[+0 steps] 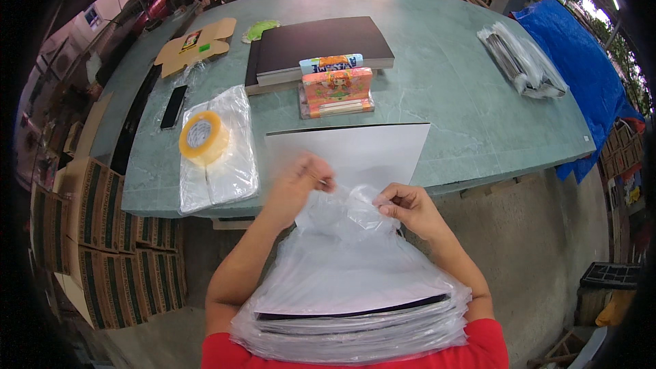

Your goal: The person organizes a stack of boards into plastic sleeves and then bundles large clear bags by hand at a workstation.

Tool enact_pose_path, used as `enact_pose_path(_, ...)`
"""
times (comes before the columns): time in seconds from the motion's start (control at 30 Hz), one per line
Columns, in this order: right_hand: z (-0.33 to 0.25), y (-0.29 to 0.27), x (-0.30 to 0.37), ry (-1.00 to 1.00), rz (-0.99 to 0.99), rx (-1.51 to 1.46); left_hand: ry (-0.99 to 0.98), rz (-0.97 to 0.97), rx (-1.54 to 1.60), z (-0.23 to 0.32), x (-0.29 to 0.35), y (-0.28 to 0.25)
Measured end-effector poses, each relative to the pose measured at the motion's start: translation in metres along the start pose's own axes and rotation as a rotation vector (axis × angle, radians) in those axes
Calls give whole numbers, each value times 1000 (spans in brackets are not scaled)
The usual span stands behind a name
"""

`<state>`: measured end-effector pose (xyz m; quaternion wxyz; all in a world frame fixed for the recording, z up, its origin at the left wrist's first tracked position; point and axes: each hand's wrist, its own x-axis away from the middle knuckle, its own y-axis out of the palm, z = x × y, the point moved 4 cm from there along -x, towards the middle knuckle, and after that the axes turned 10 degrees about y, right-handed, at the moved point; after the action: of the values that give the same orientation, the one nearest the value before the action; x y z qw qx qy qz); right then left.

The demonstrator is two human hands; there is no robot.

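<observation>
My right hand (pixel 410 208) pinches a crumpled piece of clear plastic film (pixel 363 206) between thumb and fingers. Just left of the film, my left hand (pixel 304 181) is raised with its fingers curled together. It is slightly blurred, and what its fingertips hold, if anything, is too small to make out. Beneath both hands, a white sheet with a dark edge (pixel 383 150) lies partly over the table's near edge. Nearer my body is a thick stack of flat white pieces in clear plastic bags (pixel 348 273), with several layers showing at its near end.
On the green table (pixel 444 82) are a tape roll (pixel 203 138) on clear bags (pixel 232 188), a phone (pixel 174 107), dark boards (pixel 314 44), small colourful packs (pixel 337 89), opened cardboard (pixel 195 44) and wrapped sheets (pixel 523 61). Cartons (pixel 113 239) stand left; a blue tarp (pixel 574 75) hangs right.
</observation>
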<state>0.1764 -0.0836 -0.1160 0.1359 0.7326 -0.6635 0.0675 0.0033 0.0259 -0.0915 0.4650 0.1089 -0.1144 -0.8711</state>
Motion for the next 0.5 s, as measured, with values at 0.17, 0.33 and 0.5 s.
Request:
enact_pose_path(0.17, -39, 5, -1, -281, 152, -201, -218, -465, -300, -23, 16, 35)
enact_pose_path(0.33, -17, 23, 4, -100, 231, 101, 119, -188, -316, -11, 6, 21)
enact_pose_path(0.5, 17, 12, 8, 56, 20, 200, 346, 219, -203, 18, -1, 6)
